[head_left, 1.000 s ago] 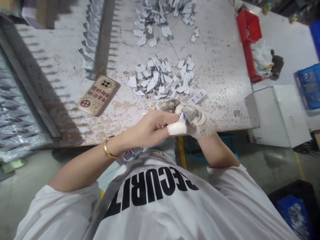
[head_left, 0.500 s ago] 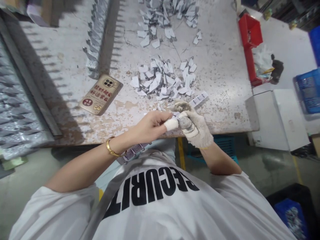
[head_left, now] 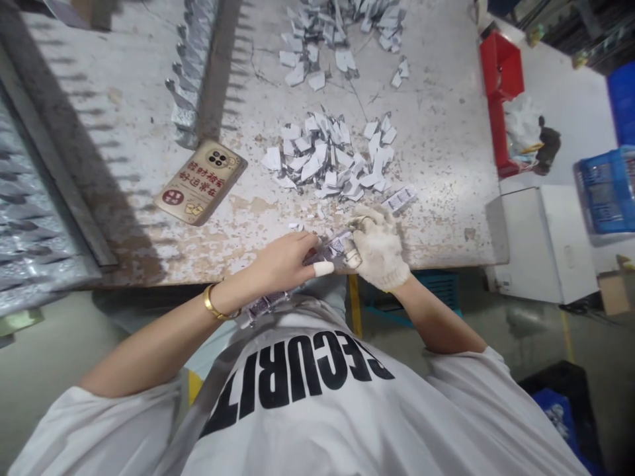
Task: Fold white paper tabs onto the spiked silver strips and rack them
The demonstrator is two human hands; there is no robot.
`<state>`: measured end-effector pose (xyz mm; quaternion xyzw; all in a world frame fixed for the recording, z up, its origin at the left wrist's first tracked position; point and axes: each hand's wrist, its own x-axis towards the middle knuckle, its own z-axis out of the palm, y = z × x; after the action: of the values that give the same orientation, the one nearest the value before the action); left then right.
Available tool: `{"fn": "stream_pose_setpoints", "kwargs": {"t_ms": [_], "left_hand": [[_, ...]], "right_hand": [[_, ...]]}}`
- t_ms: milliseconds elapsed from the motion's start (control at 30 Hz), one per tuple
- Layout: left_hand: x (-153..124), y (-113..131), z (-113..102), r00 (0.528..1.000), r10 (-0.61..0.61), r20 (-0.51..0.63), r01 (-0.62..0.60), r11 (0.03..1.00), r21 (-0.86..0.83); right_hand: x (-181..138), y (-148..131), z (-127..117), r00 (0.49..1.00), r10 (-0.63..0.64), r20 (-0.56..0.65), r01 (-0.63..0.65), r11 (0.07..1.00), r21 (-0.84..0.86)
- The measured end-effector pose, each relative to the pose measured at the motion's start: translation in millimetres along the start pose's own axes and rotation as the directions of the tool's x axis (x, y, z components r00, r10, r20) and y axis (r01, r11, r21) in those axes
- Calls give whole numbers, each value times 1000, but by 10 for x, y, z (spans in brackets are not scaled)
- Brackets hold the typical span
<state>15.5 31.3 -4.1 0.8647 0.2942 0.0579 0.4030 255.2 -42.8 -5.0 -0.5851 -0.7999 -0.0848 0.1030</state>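
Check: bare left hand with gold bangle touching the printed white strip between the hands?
Touching. The head view shows the bare left hand with its fingertips lying on the printed white strip.

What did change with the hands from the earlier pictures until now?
The left hand moved a little away from the gloved right hand, and a printed strip now shows held between them. The scrap pile and the phone on the table stayed as they were.

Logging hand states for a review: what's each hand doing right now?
Left hand: closed, holding a printed strip.
Right hand: gloved, closed on the same strip.
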Motion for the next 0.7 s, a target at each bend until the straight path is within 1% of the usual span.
{"fn": "stream_pose_setpoints", "kwargs": {"t_ms": [67,167,233,300,333,367,400,467,500,533,567,633,667,700], "left_hand": [[9,-7,0,1000,-3,2,3,1000,-26],[8,-34,-15,1000,-4,8,4,998,-57],[13,-58,-49,999,-8,34,10,998,-70],[52,-76,-103,997,-24,69,30,996,-85],[95,-78,-134,997,-46,67,52,995,-88],[157,-74,-165,996,-78,38,81,993,-84],[241,-62,-196,994,-109,-20,107,992,-69],[468,-19,-249,973,-142,-184,143,990,-6],[604,7,-270,958,-135,-254,149,988,37],[748,32,-289,946,-122,-301,153,985,81],[891,49,-306,939,-111,-325,158,980,121],[1143,50,-336,938,-124,-324,185,969,164],[1237,31,-349,938,-140,-317,198,967,158],[1304,0,-359,936,-160,-314,208,970,127]], "right_hand": [[29,2,37,999,-13,45,13,1000,-6],[49,27,98,994,4,111,-7,1000,26],[47,52,133,990,9,138,-17,998,56],[35,72,162,991,1,136,-13,996,88],[26,75,175,992,-2,124,-11,994,105],[17,72,188,994,-2,107,-11,993,121],[6,62,201,996,4,90,-16,991,135],[-13,27,218,997,11,74,-23,986,166],[-21,11,221,997,5,75,-19,982,188],[-27,1,218,997,-7,79,-11,975,222],[-29,3,210,997,-6,81,-16,962,272],[-23,56,181,997,35,72,-60,924,377],[-13,107,163,994,88,58,-104,903,417],[2,170,144,985,168,41,-168,872,459]]}}
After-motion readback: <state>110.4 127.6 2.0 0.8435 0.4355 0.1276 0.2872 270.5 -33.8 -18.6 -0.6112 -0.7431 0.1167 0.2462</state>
